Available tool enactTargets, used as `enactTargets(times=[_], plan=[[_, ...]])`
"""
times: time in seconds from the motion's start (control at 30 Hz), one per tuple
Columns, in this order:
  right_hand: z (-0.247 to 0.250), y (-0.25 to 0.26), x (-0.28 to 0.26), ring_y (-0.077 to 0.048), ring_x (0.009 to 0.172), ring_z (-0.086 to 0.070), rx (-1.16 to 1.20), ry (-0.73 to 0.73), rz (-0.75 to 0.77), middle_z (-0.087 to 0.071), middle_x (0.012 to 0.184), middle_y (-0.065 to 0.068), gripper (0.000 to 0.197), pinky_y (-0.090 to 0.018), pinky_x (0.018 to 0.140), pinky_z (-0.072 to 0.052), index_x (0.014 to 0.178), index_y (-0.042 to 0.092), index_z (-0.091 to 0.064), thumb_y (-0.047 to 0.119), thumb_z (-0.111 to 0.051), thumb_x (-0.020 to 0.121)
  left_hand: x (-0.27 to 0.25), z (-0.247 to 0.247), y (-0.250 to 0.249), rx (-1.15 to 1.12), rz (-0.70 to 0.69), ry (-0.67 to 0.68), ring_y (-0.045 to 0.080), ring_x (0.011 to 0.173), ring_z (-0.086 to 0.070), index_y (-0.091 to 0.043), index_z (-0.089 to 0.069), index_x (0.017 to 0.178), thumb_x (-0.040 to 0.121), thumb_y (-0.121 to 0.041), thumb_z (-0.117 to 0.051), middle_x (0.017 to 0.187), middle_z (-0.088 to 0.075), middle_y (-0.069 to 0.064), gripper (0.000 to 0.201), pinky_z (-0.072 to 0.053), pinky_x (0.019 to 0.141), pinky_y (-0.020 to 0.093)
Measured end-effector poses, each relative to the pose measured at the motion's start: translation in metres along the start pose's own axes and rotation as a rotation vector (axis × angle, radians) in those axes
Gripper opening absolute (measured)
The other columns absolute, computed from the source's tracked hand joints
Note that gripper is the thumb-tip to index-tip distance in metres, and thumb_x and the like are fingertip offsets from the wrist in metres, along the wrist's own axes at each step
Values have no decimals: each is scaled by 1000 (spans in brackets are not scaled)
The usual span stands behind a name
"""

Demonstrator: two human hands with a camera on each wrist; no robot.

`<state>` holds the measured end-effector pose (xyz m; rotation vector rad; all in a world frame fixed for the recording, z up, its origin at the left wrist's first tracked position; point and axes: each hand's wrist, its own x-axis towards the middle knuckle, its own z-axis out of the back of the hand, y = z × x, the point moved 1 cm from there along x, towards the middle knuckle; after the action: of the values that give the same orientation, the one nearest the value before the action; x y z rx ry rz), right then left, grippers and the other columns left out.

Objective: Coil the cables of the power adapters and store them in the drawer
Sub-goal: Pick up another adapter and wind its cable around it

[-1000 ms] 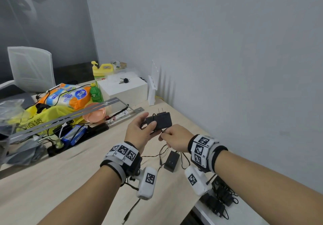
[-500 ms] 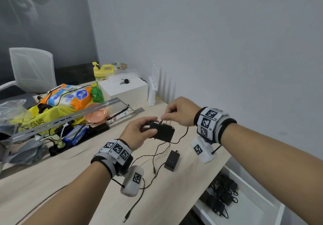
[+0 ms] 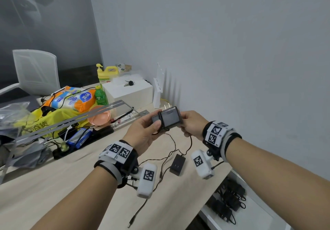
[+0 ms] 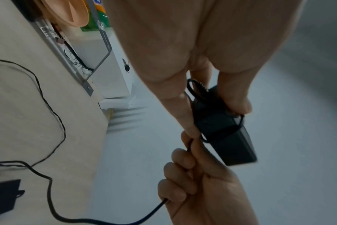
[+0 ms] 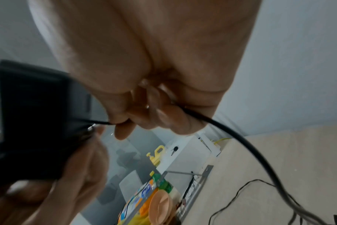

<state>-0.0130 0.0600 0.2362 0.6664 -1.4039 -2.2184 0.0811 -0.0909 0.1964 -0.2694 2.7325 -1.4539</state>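
Observation:
My left hand grips a black power adapter above the desk, thumb on its near face. One turn of its thin black cable lies wrapped round the body. My right hand pinches that cable just beside the adapter, fingers curled round it. The loose rest of the cable hangs down to the desk and ends in a barrel plug. A second black adapter lies on the desk below my hands. The open white drawer at lower right holds several coiled adapters.
The wooden desk carries clutter at the left: a yellow bag, a tissue pack, a green bottle, a pink bowl, metal rails and a white box with keys. A grey wall stands close on the right.
My right hand has come down from above the adapter to its right side, drawing the cable round the body. The left hand has turned the adapter so its broad face points at me.

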Motion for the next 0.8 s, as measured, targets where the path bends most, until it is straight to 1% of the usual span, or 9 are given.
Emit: enactTargets(times=[0.07,0.17,0.23,0.33,0.43,0.53,0.6,0.67,0.8], plan=[[-10,-3,-2,-14,49,-28,-36,4,-11,-40,59,-2,22,-24,43,-28,74,13,-58,3,-51,91,2,-2,4,22,-33,-82,28,104,-62,-2,-52,131,75,-5,-64,113,-67,11,57,-56,87,32],[-20,-11,-2,-18,52,-32,-65,-30,-47,-41,64,-8,15,-27,46,-32,72,13,-55,7,-52,85,4,-1,14,187,-73,-121,26,103,-61,-7,-57,128,78,-4,-73,114,-63,15,53,-52,95,39],[-20,-17,-2,-19,54,-33,-67,-57,-84,-41,66,-10,16,-29,49,-33,70,14,-54,6,-50,83,4,-2,15,418,-59,-142,25,97,-62,-13,-58,129,81,-5,-72,112,-63,13,50,-53,89,37],[-19,-24,-4,-20,55,-35,-91,-53,-124,-44,64,-8,17,-30,50,-34,70,13,-56,6,-50,84,5,-4,11,716,-82,-100,20,85,-66,-24,-64,114,84,-4,-70,99,-68,3,36,-55,75,24],[-22,-23,-6,-14,48,-35,-117,5,-131,-46,60,-1,18,-26,46,-32,79,10,-67,11,-51,88,8,-2,7,886,-141,-187,18,88,-67,-27,-65,109,81,-11,-74,97,-68,-5,34,-54,77,24],[-22,-15,-7,-7,51,-44,-390,68,-44,-52,60,9,26,-21,51,-35,89,11,-74,21,-51,94,14,5,7,1150,-156,-347,17,94,-62,-28,-62,113,77,-23,-78,106,-61,-3,39,-51,84,30],[-21,-8,-8,-5,57,-50,-626,114,30,-55,61,11,30,-24,58,-38,86,13,-75,29,-51,95,15,8,8,1322,-135,-336,18,101,-57,-25,-59,123,78,-26,-77,116,-54,0,48,-49,90,33],[-18,2,-8,-12,59,-52,-780,139,60,-56,61,7,33,-27,60,-43,77,14,-72,36,-53,94,16,10,9,1431,-89,-273,20,107,-55,-25,-55,128,80,-24,-74,121,-52,1,52,-46,94,33],[3,23,0,-15,60,-52,-835,28,144,-56,61,4,37,-26,60,-44,65,15,-63,44,-64,87,14,14,9,1524,-34,-113,22,109,-58,-28,-56,126,79,-16,-74,116,-64,-1,51,-46,95,38]])
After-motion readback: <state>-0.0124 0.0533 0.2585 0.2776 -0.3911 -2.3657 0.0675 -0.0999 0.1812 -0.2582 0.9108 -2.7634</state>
